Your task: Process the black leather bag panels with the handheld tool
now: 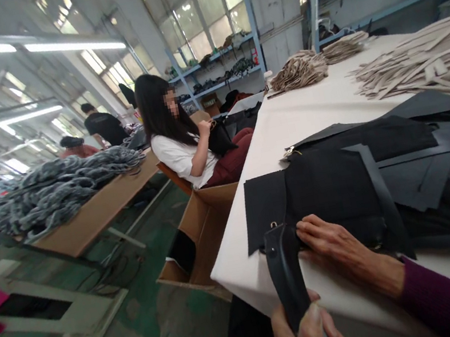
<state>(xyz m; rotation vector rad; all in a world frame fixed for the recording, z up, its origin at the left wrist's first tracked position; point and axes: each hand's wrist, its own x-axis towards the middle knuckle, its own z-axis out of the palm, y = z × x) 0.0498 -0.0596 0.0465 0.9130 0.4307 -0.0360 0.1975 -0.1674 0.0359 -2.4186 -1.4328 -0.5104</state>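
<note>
A black leather-like strap (286,274) hangs over the near edge of the white table. My left hand (304,334) is closed around its lower end, thumb on top. The strap's upper end, with small metal fittings, meets a black bag piece (328,185) lying flat on the table. My right hand (334,245), in a purple sleeve, rests at the near edge of this piece beside the strap. Its fingers are curled and pinch the black material; the fingertips are partly hidden. A metal zipper pull (289,151) shows at the piece's far corner.
More black pieces (423,180) overlap on the white table (285,117) at right, with beige strap bundles (428,60) behind. An open cardboard box (206,235) stands by the table's left edge. A seated co-worker (185,140) handles a black item. Grey cords (55,192) pile on another table.
</note>
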